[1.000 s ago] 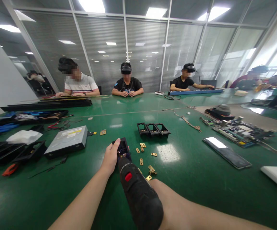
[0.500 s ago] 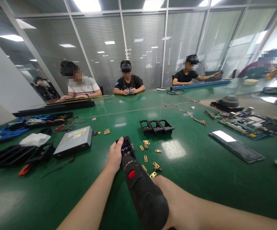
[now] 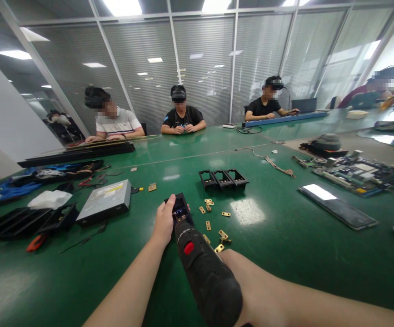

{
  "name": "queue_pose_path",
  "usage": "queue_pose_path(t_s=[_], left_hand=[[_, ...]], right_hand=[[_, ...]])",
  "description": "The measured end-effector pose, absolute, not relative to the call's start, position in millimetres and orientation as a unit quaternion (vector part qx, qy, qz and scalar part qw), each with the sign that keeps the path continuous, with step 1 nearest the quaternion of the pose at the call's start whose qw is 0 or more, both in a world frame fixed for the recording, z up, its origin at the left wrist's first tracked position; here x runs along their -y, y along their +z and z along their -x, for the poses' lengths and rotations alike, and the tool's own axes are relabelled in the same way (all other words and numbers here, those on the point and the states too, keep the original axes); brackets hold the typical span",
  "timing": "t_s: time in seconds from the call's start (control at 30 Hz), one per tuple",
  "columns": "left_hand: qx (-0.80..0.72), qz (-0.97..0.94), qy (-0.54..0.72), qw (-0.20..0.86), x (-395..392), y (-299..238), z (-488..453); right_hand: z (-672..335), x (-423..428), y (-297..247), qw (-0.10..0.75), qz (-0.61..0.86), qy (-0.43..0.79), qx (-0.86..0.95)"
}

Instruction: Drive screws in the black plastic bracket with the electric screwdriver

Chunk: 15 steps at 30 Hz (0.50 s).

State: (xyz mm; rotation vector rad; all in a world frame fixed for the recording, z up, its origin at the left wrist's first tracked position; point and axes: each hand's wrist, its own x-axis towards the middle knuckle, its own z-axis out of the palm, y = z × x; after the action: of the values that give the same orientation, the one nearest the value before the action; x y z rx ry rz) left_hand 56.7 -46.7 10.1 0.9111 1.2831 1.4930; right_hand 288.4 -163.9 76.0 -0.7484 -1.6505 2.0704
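Observation:
My left hand (image 3: 164, 222) is closed around the left side of a small black plastic frame (image 3: 180, 200) on the green table. In my right hand (image 3: 237, 272) is a black cordless drill (image 3: 205, 272) with a red switch on top; its body hides most of my fingers. The drill's nose points down into the frame, where a brass-coloured piece shows; the bit's tip is hidden. Several small brass plates with holes (image 3: 226, 214) lie loose to the right of the frame. Three similar black frames (image 3: 221, 180) stand in a row beyond them.
Left of my hands lie a silver disc drive (image 3: 105, 202), black frames (image 3: 16, 220) and an orange-handled tool (image 3: 36, 243). On the right are a phone (image 3: 338, 206), a circuit board (image 3: 363, 172) and a cord (image 3: 278, 167). Co-workers sit across the table.
My hands, the drill and the frame hold almost the same place. Across the table, the co-worker at the right has lowered an outstretched arm towards the blue bar.

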Motion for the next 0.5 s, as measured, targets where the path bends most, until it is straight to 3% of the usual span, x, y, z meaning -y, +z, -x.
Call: queue_pose_path(t_s=[0.5], left_hand=[[-0.529, -0.367, 0.606, 0.468, 49.0, 11.9, -56.2]], right_hand=[[-289.1, 165.0, 74.0, 0.206, 0.251, 0.736, 0.594]])
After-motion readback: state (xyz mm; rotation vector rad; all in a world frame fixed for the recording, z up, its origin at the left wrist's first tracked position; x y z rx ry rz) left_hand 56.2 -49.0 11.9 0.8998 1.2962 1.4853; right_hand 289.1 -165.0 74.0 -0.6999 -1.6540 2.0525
